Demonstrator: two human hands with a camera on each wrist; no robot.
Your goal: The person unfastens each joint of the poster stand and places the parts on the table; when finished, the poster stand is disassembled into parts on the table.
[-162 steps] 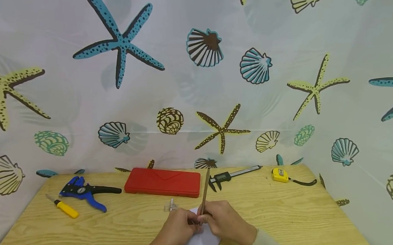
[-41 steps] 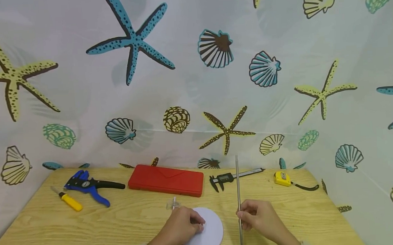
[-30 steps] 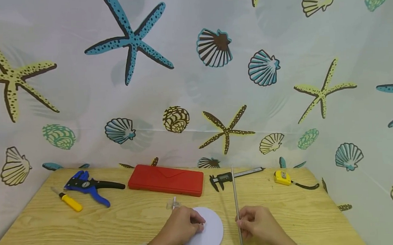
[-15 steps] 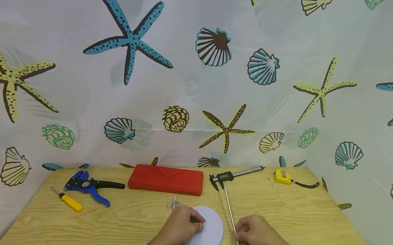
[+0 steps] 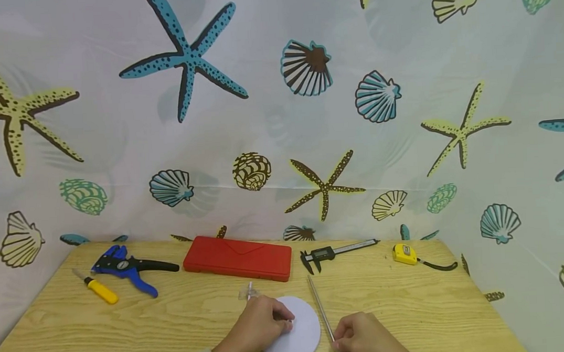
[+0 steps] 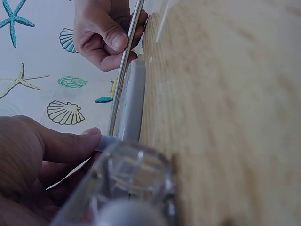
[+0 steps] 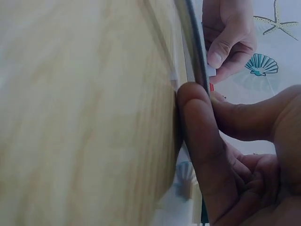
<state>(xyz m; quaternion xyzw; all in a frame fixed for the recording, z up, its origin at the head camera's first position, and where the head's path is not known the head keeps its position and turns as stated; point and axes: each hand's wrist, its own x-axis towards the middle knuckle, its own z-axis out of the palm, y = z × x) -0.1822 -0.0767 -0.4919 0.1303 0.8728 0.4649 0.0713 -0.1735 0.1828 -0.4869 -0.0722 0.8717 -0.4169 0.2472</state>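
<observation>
My left hand [image 5: 257, 326] pinches a short white stub [image 6: 107, 142] at the middle of a round white disc [image 5: 300, 330]. In the left wrist view the disc is seen edge-on. My right hand [image 5: 364, 338] holds a thin metal rod [image 5: 319, 305] between thumb and fingers. The rod lies low over the table, just right of the disc, its far end pointing away and slightly left. In the right wrist view the rod [image 7: 195, 42] runs up from the fingertips. Beyond my left hand is a clear plastic piece [image 5: 243, 293] with a thin white stick, partly hidden by the hand.
Along the back of the wooden table [image 5: 175, 317] lie a red case [image 5: 238, 258], a digital caliper [image 5: 324, 254] and a yellow tape measure [image 5: 405, 254]. At left are blue-and-black wire strippers [image 5: 125, 266] and a yellow-handled screwdriver [image 5: 101, 290]. A shell-patterned cloth [image 5: 270, 119] hangs behind.
Earlier both hands met over the disc with the rod raised. My right hand then moved right with it, and has since lowered it and drawn it nearer and left. My left hand stays at the disc.
</observation>
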